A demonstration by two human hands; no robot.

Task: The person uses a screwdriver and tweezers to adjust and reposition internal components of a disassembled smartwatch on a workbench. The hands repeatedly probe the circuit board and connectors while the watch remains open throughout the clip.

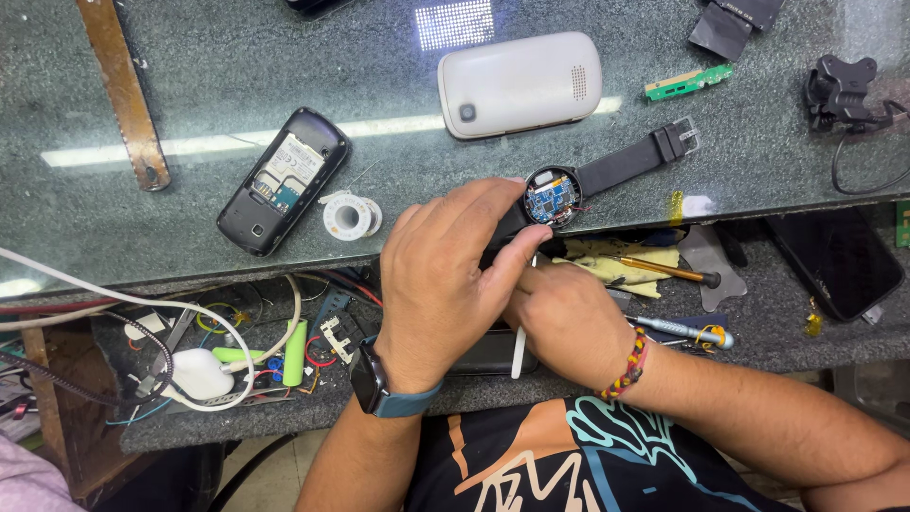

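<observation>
An opened round smartwatch [554, 197] with a black strap lies on the glass counter, its blue circuit board showing. My left hand [445, 275], with a blue-banded watch on the wrist, grips the watch body from the left, thumb at its lower edge. My right hand [564, 318], with a beaded bracelet on the wrist, sits just below and partly under the left hand. It holds a thin white tool [518, 349] that points down from the fist; its upper end is hidden.
On the glass are a black phone with its back off [282, 180], a white phone [519, 83], a solder spool [349, 215], a small green board [688, 82] and a brown strap [123, 90]. The lower shelf holds screwdrivers [664, 271], green cells [295, 353], wires and a dark phone [839, 263].
</observation>
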